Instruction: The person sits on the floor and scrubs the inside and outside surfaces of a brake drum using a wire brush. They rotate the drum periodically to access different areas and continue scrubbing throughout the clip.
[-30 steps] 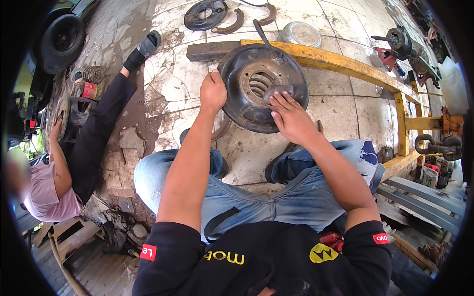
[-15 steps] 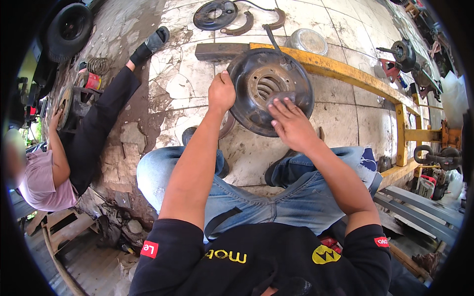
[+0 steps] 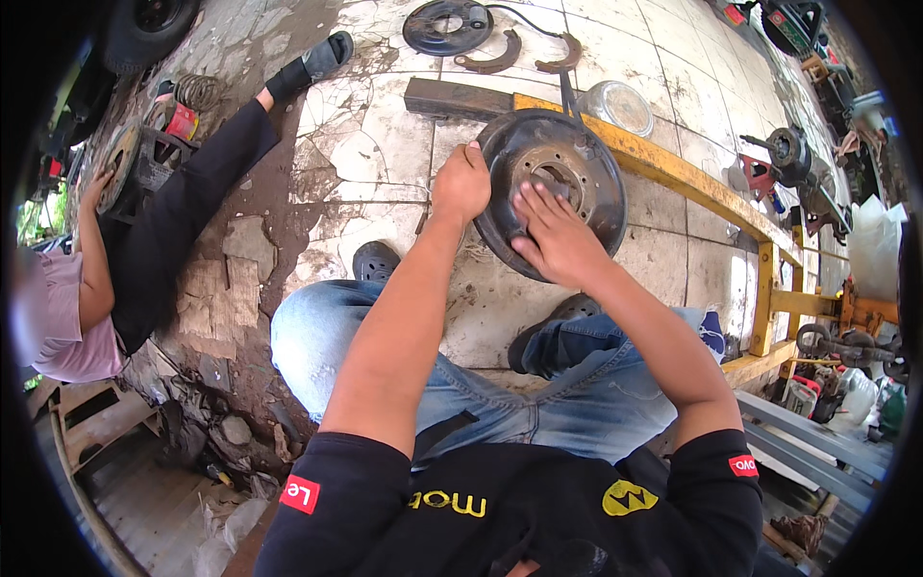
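A round black brake backing plate (image 3: 601,207) with a wide central hole tilts up in front of me, resting near the yellow metal frame (image 3: 673,185). My left hand (image 3: 461,183) is closed around its left rim, thumb on the near face. Flat against the face, beside the central hole, lies my right hand (image 3: 558,236) with its fingers stretched. Under those fingers shows a dark, thin piece (image 3: 550,177) that looks like sandpaper, mostly covered by the hand.
Beyond the frame lie another backing plate (image 3: 448,29), two curved brake shoes (image 3: 490,56) and a round silver lid (image 3: 617,108). A person (image 3: 82,308) sits at the left, leg stretched out, a hand on a round part. A hub (image 3: 793,154) stands at the right.
My right hand has slid with the dark piece from the plate's lower right face to beside the central hole. My left hand keeps its grip on the rim. The whole view has shifted slightly.
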`<state>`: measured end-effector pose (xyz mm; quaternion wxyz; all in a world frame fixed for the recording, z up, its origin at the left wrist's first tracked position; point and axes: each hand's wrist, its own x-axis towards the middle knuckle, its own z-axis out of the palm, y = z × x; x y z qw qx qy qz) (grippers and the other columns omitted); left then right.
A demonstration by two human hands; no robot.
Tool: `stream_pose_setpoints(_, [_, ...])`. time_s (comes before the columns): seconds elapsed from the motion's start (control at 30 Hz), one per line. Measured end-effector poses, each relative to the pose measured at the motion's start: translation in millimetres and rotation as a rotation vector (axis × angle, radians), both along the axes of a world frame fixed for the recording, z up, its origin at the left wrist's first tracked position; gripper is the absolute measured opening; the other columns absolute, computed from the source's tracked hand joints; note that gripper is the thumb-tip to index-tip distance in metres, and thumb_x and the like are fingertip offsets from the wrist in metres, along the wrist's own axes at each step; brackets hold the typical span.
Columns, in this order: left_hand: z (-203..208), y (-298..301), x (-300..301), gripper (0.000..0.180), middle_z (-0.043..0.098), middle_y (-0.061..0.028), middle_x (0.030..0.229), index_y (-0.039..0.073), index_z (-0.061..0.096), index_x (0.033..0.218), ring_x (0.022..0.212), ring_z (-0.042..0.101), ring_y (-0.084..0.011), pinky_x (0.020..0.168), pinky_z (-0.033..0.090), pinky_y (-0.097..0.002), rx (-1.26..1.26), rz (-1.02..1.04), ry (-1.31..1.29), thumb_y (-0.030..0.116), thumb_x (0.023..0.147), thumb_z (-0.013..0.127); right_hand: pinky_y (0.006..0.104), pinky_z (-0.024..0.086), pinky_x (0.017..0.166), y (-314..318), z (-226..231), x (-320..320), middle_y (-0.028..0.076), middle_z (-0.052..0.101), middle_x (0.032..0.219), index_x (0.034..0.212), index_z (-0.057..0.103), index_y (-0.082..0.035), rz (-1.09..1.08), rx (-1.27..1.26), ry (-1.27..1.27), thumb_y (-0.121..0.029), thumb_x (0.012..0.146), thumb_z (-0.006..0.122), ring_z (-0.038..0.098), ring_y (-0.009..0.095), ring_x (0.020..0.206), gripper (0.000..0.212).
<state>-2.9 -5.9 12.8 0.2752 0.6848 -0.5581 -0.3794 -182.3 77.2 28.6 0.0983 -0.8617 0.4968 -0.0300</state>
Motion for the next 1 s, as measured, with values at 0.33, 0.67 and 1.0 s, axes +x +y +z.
stream_pose_setpoints(0.33, [-0.4, -1.6, 3.9, 0.052, 0.062, -0.0286, 0.111, 0.0, 0.058, 0.112, 0.106, 0.057, -0.0457, 0.093, 0.044, -0.0499, 0.033, 0.003, -0.003, 0.04, 0.1, 0.027, 0.0477, 0.02, 0.117, -25.3, 0.8, 10.6, 0.015, 0.026, 0.155, 0.146, 0.033, -0.004, 0.084, 0.013, 0.04, -0.046, 0.1, 0.033, 0.023, 0.031, 0.144, 0.062])
stream_pose_setpoints(0.67, [2.1, -2.1, -0.2, 0.051, 0.062, -0.0281, 0.111, 0.0, 0.058, 0.112, 0.106, 0.057, -0.0454, 0.093, 0.043, -0.0508, 0.033, -0.011, -0.003, 0.038, 0.101, 0.027, 0.0479, 0.021, 0.116, -40.8, -9.4, -3.9, 0.018, 0.026, 0.154, 0.147, 0.031, -0.004, -0.256, -0.014, 0.023, -0.05, 0.1, 0.03, 0.023, 0.033, 0.144, 0.066])
stream_pose_setpoints(1.0, [-0.2, -2.2, -1.9, 0.05, 0.062, -0.0286, 0.112, 0.0, 0.058, 0.113, 0.107, 0.056, -0.0461, 0.093, 0.043, -0.051, 0.0, 0.007, 0.008, 0.038, 0.101, 0.028, 0.048, 0.03, 0.111, -41.5, -8.2, 0.2, 0.016, 0.04, 0.147, 0.141, 0.042, -0.003, -0.494, -0.05, 0.064, -0.047, 0.098, 0.04, 0.033, 0.035, 0.139, 0.062])
